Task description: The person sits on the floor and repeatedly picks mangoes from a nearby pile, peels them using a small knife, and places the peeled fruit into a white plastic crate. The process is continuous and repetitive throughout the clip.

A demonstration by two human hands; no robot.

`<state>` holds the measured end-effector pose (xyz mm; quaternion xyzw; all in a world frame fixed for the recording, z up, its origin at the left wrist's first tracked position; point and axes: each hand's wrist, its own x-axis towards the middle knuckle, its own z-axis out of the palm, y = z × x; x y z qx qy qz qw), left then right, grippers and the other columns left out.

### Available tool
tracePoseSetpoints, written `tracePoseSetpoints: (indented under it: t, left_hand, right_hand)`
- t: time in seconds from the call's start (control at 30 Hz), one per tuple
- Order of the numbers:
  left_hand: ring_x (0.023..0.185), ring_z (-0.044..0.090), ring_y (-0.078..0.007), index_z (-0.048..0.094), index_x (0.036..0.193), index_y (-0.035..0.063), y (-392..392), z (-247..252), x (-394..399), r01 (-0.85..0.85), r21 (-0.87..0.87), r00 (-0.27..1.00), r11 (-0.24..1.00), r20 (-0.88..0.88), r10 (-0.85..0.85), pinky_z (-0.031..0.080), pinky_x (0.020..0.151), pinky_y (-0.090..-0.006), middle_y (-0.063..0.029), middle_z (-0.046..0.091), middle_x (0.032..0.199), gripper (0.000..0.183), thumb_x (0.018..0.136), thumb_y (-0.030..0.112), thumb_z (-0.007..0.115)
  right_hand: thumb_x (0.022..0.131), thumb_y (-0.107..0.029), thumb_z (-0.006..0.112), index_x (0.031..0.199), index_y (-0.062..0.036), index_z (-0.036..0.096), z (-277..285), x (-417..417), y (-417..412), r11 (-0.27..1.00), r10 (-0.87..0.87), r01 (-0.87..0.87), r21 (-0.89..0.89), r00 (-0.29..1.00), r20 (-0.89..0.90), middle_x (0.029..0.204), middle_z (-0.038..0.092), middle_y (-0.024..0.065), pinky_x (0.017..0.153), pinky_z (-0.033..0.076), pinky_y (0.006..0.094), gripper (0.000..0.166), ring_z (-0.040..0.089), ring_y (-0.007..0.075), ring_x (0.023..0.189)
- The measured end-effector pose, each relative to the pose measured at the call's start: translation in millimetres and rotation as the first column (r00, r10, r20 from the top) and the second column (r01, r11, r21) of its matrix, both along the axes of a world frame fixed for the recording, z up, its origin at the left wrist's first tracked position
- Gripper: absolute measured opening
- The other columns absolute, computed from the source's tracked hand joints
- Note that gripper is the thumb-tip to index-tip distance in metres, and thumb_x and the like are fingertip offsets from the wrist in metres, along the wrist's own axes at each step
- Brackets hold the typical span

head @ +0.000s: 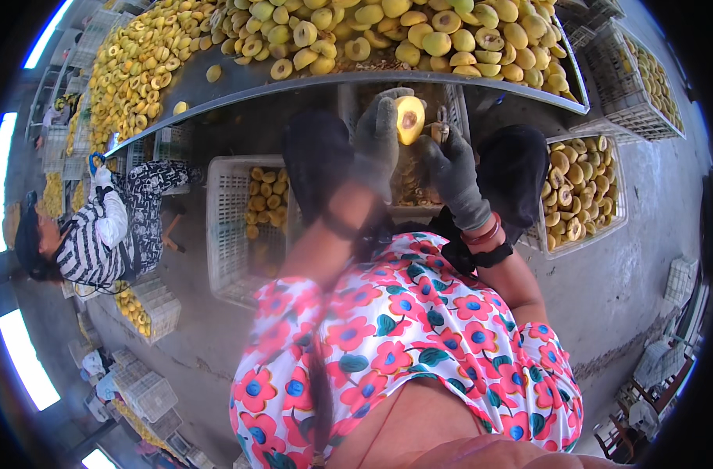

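My left hand (pixel 381 132), in a grey work glove, grips a halved yellow fruit (pixel 409 119), its cut face and brown centre turned up. Just right of it, my gloved right hand (pixel 455 170) is closed on a small metal tool (pixel 440 130); the tool's exact kind cannot be told. Both hands are above a crate (pixel 460 108) holding scraps, between the knees. Beyond them, yellow fruit, many pieces cut in half (pixel 357 49), lies heaped on a metal-edged table (pixel 309 83).
A white plastic crate (pixel 215 225) with fruit halves is at left, another (pixel 623 220) at right. More fruit-filled crates (pixel 661 111) stand at the upper right. A co-worker in a striped top (pixel 95 246) sits at the table's left end. Stacked crates (pixel 151 396) are at lower left.
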<state>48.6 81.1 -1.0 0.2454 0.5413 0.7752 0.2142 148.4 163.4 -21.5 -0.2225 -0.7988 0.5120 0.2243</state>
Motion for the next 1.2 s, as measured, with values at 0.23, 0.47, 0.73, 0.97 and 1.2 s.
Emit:
tracePoseSetpoints:
  t: [0.23,0.47,0.73,0.97,1.2]
  left_hand:
    - [0.091,0.058,-0.0170,0.055,0.106,0.0005,-9.6,9.5,-0.5,0.056,0.032,0.998,0.998,-0.030,-0.055,0.045,0.084,-0.0283,-0.0101,0.062,0.097,0.035,0.095,0.030,0.039]
    - [0.087,0.057,-0.0157,0.055,0.103,0.0019,-8.6,12.3,9.8,0.024,0.090,1.000,0.996,-0.013,-0.023,0.045,0.082,-0.0282,-0.0085,0.060,0.100,0.035,0.095,0.031,0.038]
    - [0.082,0.057,-0.0152,0.056,0.097,0.0026,-3.9,9.7,14.8,-0.130,0.059,0.991,0.990,-0.033,0.132,0.046,0.077,-0.0282,-0.0080,0.061,0.089,0.047,0.095,0.044,0.034]
    - [0.081,0.058,-0.0155,0.056,0.095,0.0022,-4.7,6.3,12.1,-0.123,0.098,0.991,0.988,-0.047,0.128,0.046,0.077,-0.0281,-0.0078,0.061,0.088,0.050,0.094,0.048,0.034]
    - [0.082,0.059,-0.0160,0.056,0.097,0.0012,-5.0,0.6,8.3,-0.107,0.082,0.978,0.991,-0.172,0.120,0.047,0.076,-0.0284,-0.0080,0.061,0.089,0.054,0.092,0.052,0.036]
  right_hand:
    - [0.080,-0.007,0.059,0.093,-0.0022,0.057,48.8,13.4,-15.9,0.790,0.213,-0.205,0.577,0.976,0.056,0.080,0.061,0.0100,0.060,0.046,0.0301,0.015,0.058,0.0190,0.067]
    - [0.081,-0.007,0.057,0.097,-0.0020,0.056,45.3,10.3,-23.7,0.910,0.214,-0.181,0.372,0.976,-0.047,0.080,0.061,0.0097,0.064,0.046,0.0295,0.017,0.059,0.0185,0.071]
    - [0.080,-0.007,0.056,0.107,0.0000,0.051,41.3,5.2,-28.1,0.867,0.276,-0.228,0.443,0.960,-0.046,0.085,0.063,0.0152,0.065,0.047,0.0340,0.028,0.062,0.0258,0.075]
    - [0.081,-0.003,0.054,0.107,0.0008,0.053,39.0,5.6,-24.2,0.771,0.361,-0.351,0.532,0.928,0.090,0.095,0.062,0.0180,0.069,0.047,0.0305,0.027,0.061,0.0193,0.083]
    - [0.071,-0.006,0.056,0.098,0.0018,0.056,42.1,2.2,-23.7,0.639,0.388,-0.448,0.625,0.890,0.241,0.089,0.058,0.0222,0.063,0.049,0.0380,0.028,0.058,0.0362,0.078]
